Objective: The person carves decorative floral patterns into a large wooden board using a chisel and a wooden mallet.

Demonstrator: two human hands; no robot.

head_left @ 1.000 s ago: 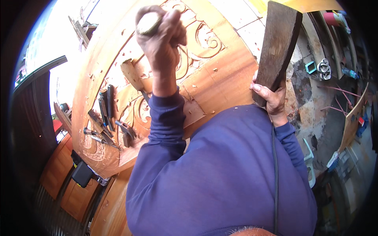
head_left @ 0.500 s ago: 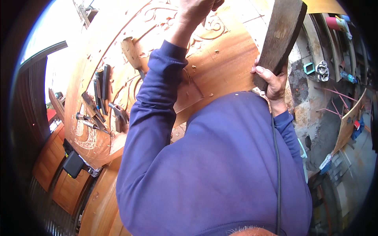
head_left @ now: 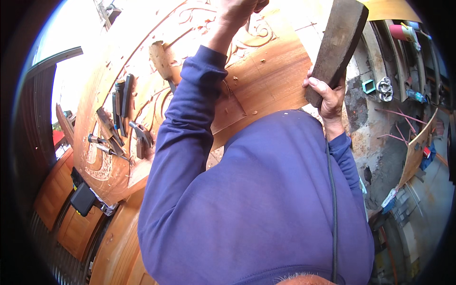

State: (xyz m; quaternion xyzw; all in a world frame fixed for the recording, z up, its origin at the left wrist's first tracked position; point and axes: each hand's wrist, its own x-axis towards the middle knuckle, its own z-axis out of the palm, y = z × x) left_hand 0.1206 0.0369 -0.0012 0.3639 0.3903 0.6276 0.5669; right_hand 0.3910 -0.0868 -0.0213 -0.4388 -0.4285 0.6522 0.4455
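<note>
One grasp is plain to me from afar: the right hand point(head_left: 332, 97) has fingers and thumb wrapped around the narrow end of a dark wooden block point(head_left: 337, 45), which widens as it rises past those fingertips. I see the left hand point(head_left: 235, 16) cut off by the upper edge, with a bit of curled finger showing, so I cannot tell whether it grasps anything. Below the left fingers, and stretching across toward the right ones, I see a carved board point(head_left: 273, 76) with wood chips point(head_left: 254, 112) scattered over it. Left of the left fingers lies a wooden handle point(head_left: 159, 59), its lower end meeting the left sleeve point(head_left: 185, 109). Farther left and lower, I spot several hand tools point(head_left: 127, 97), then a black box point(head_left: 83, 199). Well out to the right of the right fingers, I find a green square tube point(head_left: 368, 86) and a thin board point(head_left: 415, 154)
</note>
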